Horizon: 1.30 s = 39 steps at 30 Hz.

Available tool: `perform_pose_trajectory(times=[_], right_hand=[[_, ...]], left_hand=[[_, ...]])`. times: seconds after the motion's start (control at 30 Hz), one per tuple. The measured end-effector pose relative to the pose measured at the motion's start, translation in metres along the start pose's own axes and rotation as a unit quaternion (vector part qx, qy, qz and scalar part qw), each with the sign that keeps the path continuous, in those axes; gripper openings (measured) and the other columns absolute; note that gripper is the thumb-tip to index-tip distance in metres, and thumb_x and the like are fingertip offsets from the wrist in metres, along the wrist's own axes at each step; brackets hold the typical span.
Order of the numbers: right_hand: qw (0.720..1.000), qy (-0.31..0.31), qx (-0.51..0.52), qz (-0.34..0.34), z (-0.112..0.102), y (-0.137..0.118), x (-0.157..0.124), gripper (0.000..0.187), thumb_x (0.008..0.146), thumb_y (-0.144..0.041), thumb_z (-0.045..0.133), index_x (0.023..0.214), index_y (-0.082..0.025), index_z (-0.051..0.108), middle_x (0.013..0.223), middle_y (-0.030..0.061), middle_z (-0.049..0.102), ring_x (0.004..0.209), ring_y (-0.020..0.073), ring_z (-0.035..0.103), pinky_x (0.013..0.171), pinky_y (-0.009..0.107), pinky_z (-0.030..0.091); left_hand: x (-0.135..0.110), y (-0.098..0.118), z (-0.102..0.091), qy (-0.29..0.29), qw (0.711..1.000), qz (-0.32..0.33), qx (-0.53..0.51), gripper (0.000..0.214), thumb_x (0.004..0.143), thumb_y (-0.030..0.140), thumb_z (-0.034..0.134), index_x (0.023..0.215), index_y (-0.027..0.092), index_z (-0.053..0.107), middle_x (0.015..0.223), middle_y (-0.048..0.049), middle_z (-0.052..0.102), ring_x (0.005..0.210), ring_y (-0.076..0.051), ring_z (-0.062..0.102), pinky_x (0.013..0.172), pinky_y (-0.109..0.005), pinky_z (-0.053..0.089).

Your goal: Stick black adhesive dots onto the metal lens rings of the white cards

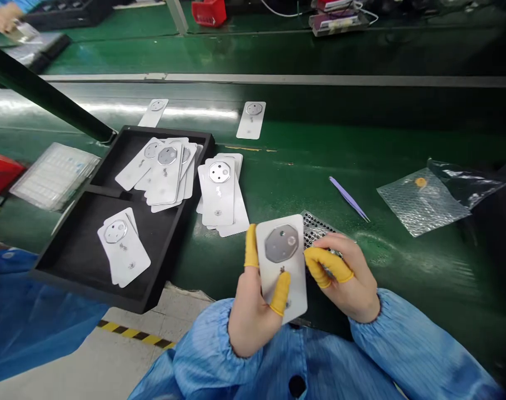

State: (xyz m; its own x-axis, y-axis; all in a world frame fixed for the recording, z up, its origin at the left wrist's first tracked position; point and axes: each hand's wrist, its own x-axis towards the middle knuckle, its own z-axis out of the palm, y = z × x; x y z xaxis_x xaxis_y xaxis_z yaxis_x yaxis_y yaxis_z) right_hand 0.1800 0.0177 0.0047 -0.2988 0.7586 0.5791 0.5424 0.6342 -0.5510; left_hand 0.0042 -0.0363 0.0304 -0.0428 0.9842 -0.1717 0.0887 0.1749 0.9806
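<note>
My left hand (256,311), with yellow finger cots on thumb and finger, grips a white rounded panel (292,286) by its sides. The panel carries a grey octagonal plate near its top and small dark marks below. Close to its right edge, my right hand (346,272) is closed, its yellow-capped thumb and finger pressed together. Whatever they may pinch is too small or hidden to make out. Partly behind the panel and right hand lies a clear sheet (315,226) dotted with small black round pieces. Purple tweezers (348,199) rest on the green bench farther right.
Left of my hands is a stack of white panels (219,203). A black divided tray (153,283) holds more panels. Two single panels lie farther back. A bubble-wrap bag (423,203) is at right, a clear plastic case (55,175) at left. Another person's hand (5,19) shows top left.
</note>
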Motion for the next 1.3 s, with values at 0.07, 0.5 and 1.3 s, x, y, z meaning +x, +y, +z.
perform_pose_trajectory(times=[0.07, 0.5, 1.3], right_hand=[[0.999, -0.013, 0.024, -0.019, -0.003, -0.009, 0.006, 0.033, 0.087, -0.014, 0.052, 0.118, -0.022, 0.051, 0.097, 0.0037, 0.065, 0.087, 0.0175, 0.064, 0.091, 0.039, 0.051], [0.986, -0.072, -0.056, -0.137, -0.015, -0.022, 0.000, 0.028, 0.089, -0.020, 0.045, 0.109, -0.005, 0.058, 0.124, 0.0244, 0.053, 0.118, 0.0339, 0.051, 0.098, 0.058, 0.042], [0.988, -0.142, -0.048, 0.029, 0.002, 0.022, -0.041, 0.054, 0.086, -0.018, 0.060, 0.137, -0.018, 0.043, 0.143, 0.0182, 0.043, 0.137, 0.0319, 0.035, 0.106, 0.055, 0.040]], left_hand=[[-0.001, 0.008, 0.009, -0.039, 0.999, 0.006, -0.013, 0.066, 0.089, 0.027, 0.056, 0.146, 0.024, 0.022, 0.128, -0.0114, 0.061, 0.108, -0.026, 0.064, 0.089, -0.035, 0.055], [-0.001, 0.009, 0.018, -0.020, 0.998, 0.053, -0.015, 0.057, 0.088, 0.020, 0.055, 0.141, 0.024, 0.035, 0.136, -0.0110, 0.055, 0.123, -0.027, 0.054, 0.097, -0.035, 0.050], [0.027, -0.016, -0.022, 0.121, 0.982, 0.085, 0.116, 0.048, 0.087, 0.026, 0.057, 0.134, 0.020, 0.051, 0.131, -0.0088, 0.059, 0.126, -0.027, 0.051, 0.108, -0.039, 0.039]])
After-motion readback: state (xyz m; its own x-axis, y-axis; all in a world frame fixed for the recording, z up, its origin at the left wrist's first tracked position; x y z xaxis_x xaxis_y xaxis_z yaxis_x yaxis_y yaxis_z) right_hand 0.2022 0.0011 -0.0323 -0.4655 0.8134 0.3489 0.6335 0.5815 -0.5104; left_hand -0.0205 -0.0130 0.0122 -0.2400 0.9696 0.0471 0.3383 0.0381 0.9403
